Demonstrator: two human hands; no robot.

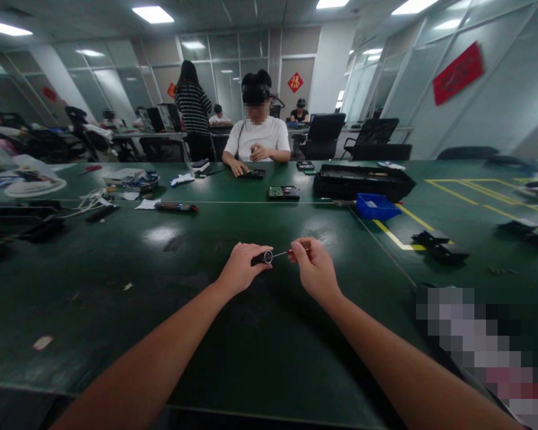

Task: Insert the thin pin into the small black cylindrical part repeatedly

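Note:
Near the middle of the green table point(197, 352), my left hand point(244, 266) is closed around a small black cylindrical part point(262, 258) with a round, light-rimmed end turned to the right. My right hand point(312, 263) grips the reddish handle of a thin screwdriver point(280, 255). The metal shaft points left, its tip at or close to the rim of the round end; whether it touches cannot be told. Both hands are held over the table surface.
A green circuit board point(284, 192) lies ahead, with a blue tray point(376, 206) and long black housing point(363, 181) to its right. A dark tool point(176, 206) lies left. Across the table, a person point(257, 134) handles a black part.

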